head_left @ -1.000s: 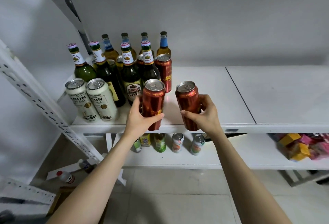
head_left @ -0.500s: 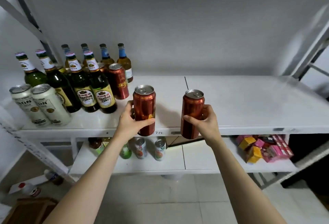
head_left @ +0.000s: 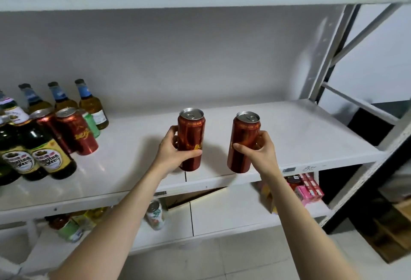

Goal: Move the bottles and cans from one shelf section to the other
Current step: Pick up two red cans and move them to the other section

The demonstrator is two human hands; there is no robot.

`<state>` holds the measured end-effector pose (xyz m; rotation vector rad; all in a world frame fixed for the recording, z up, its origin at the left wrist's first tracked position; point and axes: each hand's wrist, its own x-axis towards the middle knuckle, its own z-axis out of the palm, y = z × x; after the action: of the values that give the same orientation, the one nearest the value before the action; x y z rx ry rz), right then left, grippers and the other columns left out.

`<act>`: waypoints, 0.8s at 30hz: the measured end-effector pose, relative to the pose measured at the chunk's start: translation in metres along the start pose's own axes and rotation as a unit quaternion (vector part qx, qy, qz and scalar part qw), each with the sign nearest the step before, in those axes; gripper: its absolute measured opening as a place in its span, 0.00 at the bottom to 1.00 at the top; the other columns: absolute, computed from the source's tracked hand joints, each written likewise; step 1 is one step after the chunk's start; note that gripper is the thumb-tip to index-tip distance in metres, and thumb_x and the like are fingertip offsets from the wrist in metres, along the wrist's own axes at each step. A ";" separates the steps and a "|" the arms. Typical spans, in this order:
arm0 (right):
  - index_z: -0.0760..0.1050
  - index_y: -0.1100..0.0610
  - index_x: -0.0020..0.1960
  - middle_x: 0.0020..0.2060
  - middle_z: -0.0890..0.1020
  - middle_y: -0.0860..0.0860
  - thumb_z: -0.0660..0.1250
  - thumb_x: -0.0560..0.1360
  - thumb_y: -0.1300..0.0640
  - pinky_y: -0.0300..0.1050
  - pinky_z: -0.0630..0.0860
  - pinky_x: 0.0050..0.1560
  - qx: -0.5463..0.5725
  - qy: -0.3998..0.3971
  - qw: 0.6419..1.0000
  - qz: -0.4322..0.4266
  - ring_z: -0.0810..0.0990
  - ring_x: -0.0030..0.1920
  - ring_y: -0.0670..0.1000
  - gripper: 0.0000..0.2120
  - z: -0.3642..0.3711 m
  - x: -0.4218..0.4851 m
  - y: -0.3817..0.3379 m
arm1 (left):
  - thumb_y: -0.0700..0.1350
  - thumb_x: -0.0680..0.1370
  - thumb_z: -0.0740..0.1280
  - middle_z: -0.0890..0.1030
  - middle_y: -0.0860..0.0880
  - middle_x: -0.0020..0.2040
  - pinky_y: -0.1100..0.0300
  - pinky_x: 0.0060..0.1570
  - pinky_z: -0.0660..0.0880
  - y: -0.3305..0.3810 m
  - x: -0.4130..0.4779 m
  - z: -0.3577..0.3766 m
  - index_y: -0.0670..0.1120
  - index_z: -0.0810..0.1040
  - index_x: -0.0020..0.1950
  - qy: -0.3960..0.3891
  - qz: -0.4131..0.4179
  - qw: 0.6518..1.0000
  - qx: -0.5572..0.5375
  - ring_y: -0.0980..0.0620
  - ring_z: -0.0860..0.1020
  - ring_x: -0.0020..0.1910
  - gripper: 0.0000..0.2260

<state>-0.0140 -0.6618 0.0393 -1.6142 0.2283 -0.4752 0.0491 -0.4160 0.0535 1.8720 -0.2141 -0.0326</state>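
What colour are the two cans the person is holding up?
Both cans, left and right, are dark red with gold lettering and silver tops, seen in the head view.

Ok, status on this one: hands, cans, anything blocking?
Left hand grips left red can. Right hand grips right red can. Both upright. Path to right shelf section unobstructed.

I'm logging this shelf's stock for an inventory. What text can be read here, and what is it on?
"Yanjing Beer": label on each of the two front green bottles.
"...JING BEER": top band of the left red can, held by the left hand; first letters blurred.
Right red can, in the right hand: same band, too blurred.
Gold characters on cans, shelf-edge tags, lower-shelf can: unreadable.
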 end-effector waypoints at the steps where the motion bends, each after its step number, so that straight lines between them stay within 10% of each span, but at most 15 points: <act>1: 0.72 0.55 0.54 0.46 0.82 0.52 0.81 0.64 0.60 0.39 0.75 0.43 0.003 0.003 1.000 -0.001 0.81 0.45 0.48 0.24 -0.013 0.008 0.001 | 0.55 0.52 0.82 0.84 0.50 0.50 0.44 0.57 0.78 0.005 0.005 0.015 0.64 0.72 0.50 -0.004 0.003 1.000 -0.001 0.50 0.82 0.51 0.31; 24: 0.72 0.56 0.56 0.49 0.83 0.54 0.82 0.61 0.58 0.44 0.78 0.47 -0.005 0.001 1.000 0.011 0.82 0.49 0.53 0.28 -0.274 0.176 0.037 | 0.51 0.52 0.83 0.84 0.50 0.52 0.41 0.58 0.77 0.077 0.085 0.321 0.59 0.74 0.55 -0.041 -0.013 0.997 -0.061 0.49 0.83 0.53 0.34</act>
<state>0.0294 -0.9862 0.0431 -1.6199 0.2497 -0.4600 0.0810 -0.7548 0.0351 1.7539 -0.2380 -0.1373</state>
